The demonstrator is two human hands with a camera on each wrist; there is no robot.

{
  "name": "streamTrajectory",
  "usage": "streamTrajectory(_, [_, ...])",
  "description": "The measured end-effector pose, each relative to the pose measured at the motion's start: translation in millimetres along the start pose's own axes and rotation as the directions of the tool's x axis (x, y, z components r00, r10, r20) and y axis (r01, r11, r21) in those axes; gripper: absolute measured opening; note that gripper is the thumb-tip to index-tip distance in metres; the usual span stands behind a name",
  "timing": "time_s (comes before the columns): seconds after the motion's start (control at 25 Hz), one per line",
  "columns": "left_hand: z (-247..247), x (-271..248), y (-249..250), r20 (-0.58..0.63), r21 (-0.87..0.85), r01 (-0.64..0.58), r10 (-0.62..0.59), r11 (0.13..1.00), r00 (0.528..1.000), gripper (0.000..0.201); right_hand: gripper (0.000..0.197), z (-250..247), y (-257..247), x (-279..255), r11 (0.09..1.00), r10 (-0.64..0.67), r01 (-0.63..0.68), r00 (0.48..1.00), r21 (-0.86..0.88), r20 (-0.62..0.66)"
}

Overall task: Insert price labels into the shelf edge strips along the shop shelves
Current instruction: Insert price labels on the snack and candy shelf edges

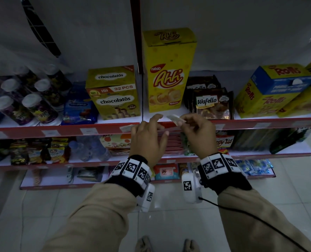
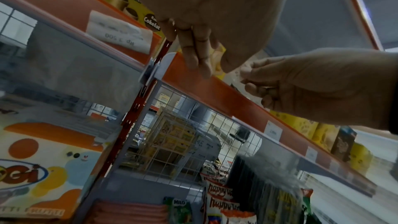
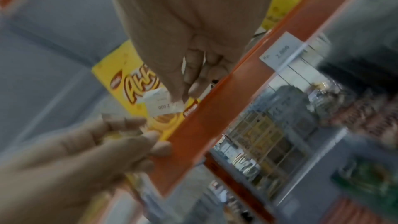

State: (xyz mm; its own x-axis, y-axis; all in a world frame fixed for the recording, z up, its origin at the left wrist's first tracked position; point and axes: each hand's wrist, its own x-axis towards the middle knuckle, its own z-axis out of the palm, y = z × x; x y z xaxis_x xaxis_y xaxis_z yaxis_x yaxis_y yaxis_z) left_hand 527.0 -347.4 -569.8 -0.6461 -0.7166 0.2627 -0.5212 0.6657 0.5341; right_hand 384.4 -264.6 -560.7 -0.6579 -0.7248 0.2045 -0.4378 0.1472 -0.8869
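Note:
A red shelf edge strip (image 1: 242,123) runs along the top shelf. My right hand (image 1: 184,122) pinches a small white price label (image 1: 175,119) between thumb and fingers, just above the strip and below the yellow Ahh box (image 1: 169,70). In the right wrist view the label (image 3: 161,104) reads 2 000 and hangs off the fingertips, clear of the strip (image 3: 215,108). My left hand (image 1: 158,124) is beside it on the left, fingers extended and resting on the strip's upper edge (image 2: 226,94); it holds nothing. Other labels (image 1: 89,131) sit in the strip to the left.
A chocolatos box (image 1: 113,93), Wafello packs (image 1: 212,104) and Rolls boxes (image 1: 271,91) stand on the same shelf. A red upright (image 1: 137,33) splits the two bays. Lower shelves hold snacks and bottles. Below is a white tiled floor (image 1: 169,224).

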Motion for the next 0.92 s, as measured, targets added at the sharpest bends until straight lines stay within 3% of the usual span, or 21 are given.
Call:
streamTrajectory(0.12, [1,5,2,0.0,-0.057,0.08,-0.08,0.995,0.997,0.038,0.012,8,-9,-4,0.932,0.184,-0.189,0.982,0.309,0.045])
streamTrajectory(0.28, [3,6,4,-0.025,-0.245,0.145,-0.156,0.959,0.987,0.027,0.016,18,-8,-13,0.902,0.241,-0.258,0.966,0.347,0.092])
streamTrajectory(0.36, [4,7,1,-0.008,-0.214,0.148,-0.153,0.966,0.988,0.022,0.017,20,-4,-16,0.956,0.186,-0.195,0.981,0.218,0.062])
streamTrajectory(0.44, [2,8,-2,0.028,-0.097,0.099,-0.096,0.99,0.995,0.021,0.02,18,-3,-17,0.994,0.045,-0.05,0.998,0.099,0.051])
streamTrajectory(0.56, [-1,8,-5,0.066,0.056,0.006,-0.01,0.998,0.998,0.022,0.019,14,-4,-10,0.986,-0.147,0.155,0.981,-0.064,0.124])
streamTrajectory(0.76, [-2,12,-6,0.066,0.066,0.03,-0.035,0.997,0.997,0.023,0.004,11,-3,0,0.998,-0.023,0.015,0.989,0.056,0.144])
streamTrajectory(0.84, [-4,15,-5,0.081,0.106,0.013,-0.021,0.994,0.997,0.02,0.014,7,-2,-1,0.996,-0.081,0.083,0.987,-0.013,0.14])
streamTrajectory(0.92, [-5,16,-5,0.119,0.187,-0.049,0.027,0.981,0.993,0.018,0.023,4,-2,-1,0.936,-0.203,0.253,0.956,-0.245,0.211])
